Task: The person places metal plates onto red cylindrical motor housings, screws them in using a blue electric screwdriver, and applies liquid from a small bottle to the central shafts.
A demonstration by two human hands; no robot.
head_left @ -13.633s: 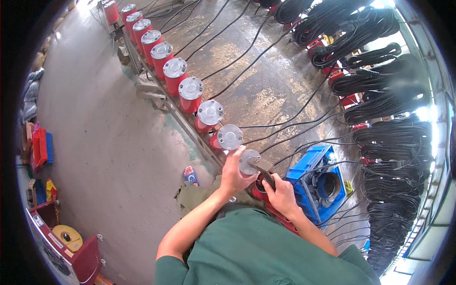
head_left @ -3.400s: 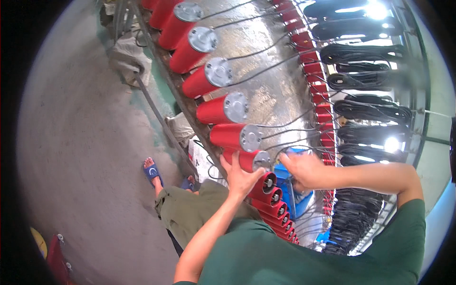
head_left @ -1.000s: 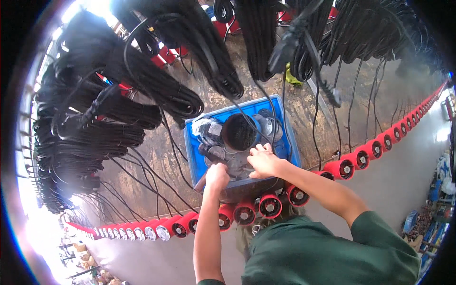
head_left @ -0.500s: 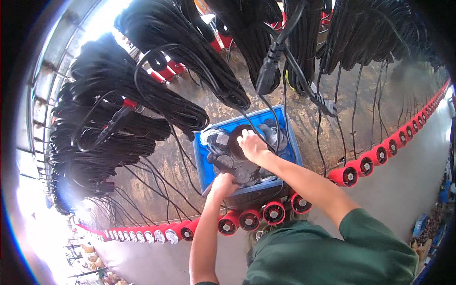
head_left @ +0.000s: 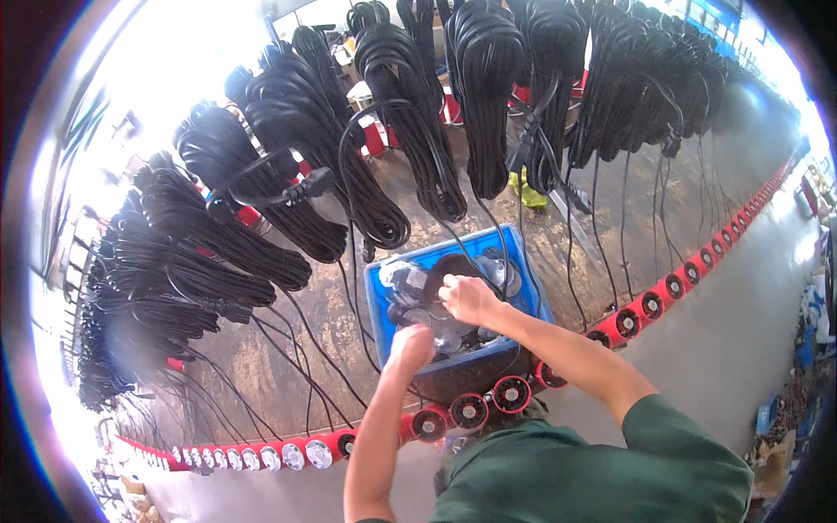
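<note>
Container [head_left: 443, 267], dark and round, sits just beyond the right hand [head_left: 468, 299], the nearer one, whose bent fingers meet its near side! Mouth upward, no long axis showing. Left hand [head_left: 411, 348] is curled, lower and left; what either grips, can't tell. Pale discs [head_left: 446, 333] between them, blue crate [head_left: 485, 241] around.

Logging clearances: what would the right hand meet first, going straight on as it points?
Probably the dark round container in the blue bin, close to the right hand; depth is unclear, so they may be touching.
</note>
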